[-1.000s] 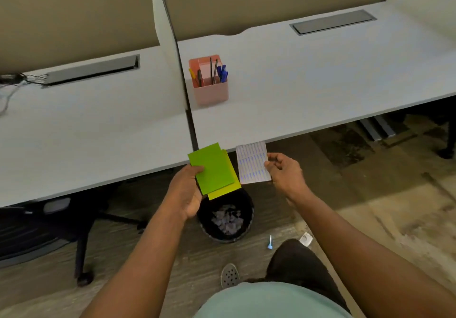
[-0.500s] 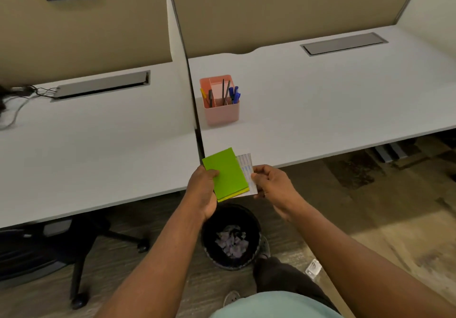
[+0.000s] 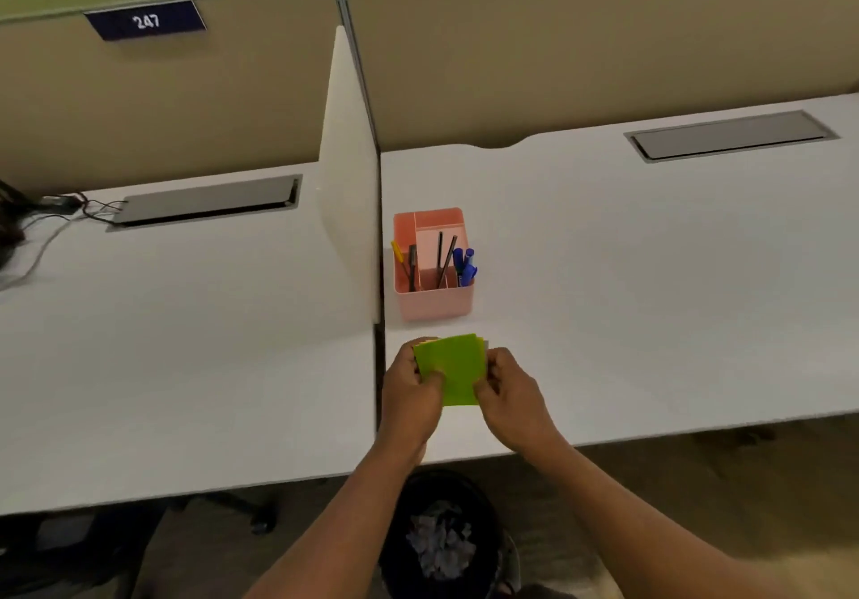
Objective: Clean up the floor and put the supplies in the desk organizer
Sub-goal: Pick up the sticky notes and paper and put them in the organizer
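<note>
Both hands hold one stack of paper pads (image 3: 458,366) over the white desk (image 3: 650,296), just in front of the pink desk organizer (image 3: 433,291). A green pad lies on top, with a yellow edge and a pale sheet edge peeking out behind it. My left hand (image 3: 409,394) grips the stack's left side, thumb on top. My right hand (image 3: 509,389) grips its right side. The organizer stands upright and holds a yellow pen, dark pens and blue markers in separate compartments.
A white divider panel (image 3: 346,180) splits this desk from the left desk (image 3: 186,343). A black waste bin (image 3: 441,542) with crumpled paper stands on the floor under the desk edge. Cables (image 3: 56,212) lie at the far left. Chair legs show below.
The white sheet in my right hand has been merged behind the green and yellow pads. Both hands moved up from above the bin to over the desk, close to the organizer.
</note>
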Demonstrator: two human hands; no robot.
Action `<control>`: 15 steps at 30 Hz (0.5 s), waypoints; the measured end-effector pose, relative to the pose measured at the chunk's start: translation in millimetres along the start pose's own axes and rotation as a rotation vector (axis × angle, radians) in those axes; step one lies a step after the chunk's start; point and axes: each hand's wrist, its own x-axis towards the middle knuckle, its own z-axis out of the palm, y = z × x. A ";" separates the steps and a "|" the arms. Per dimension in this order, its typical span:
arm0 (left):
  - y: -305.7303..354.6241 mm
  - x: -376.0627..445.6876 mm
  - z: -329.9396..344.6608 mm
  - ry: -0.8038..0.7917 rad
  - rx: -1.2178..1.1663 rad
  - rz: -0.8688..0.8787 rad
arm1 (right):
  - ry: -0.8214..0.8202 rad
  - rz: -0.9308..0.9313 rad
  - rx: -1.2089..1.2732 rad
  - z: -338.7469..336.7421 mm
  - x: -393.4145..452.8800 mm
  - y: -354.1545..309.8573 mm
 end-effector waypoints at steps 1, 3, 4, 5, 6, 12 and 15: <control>-3.9 7.5 7.1 0.001 0.016 0.003 | 0.015 -0.012 -0.017 4.4 11.0 4.1; -14.5 25.0 21.5 0.007 0.033 0.015 | 0.036 -0.025 -0.017 17.6 33.2 14.6; -22.7 34.9 27.7 0.018 0.040 0.021 | 0.041 -0.031 -0.004 25.6 44.1 22.5; -32.2 44.1 32.6 0.029 0.054 0.018 | 0.035 -0.029 0.011 33.7 53.7 31.5; -42.4 52.0 35.8 0.033 0.073 0.004 | 0.015 -0.018 0.021 41.5 61.7 41.3; -90.9 61.2 36.6 0.008 0.223 -0.084 | -0.137 -0.026 -0.024 57.9 73.9 77.6; -82.6 61.2 29.2 -0.026 0.326 -0.045 | -0.044 -0.162 -0.109 47.4 74.8 65.8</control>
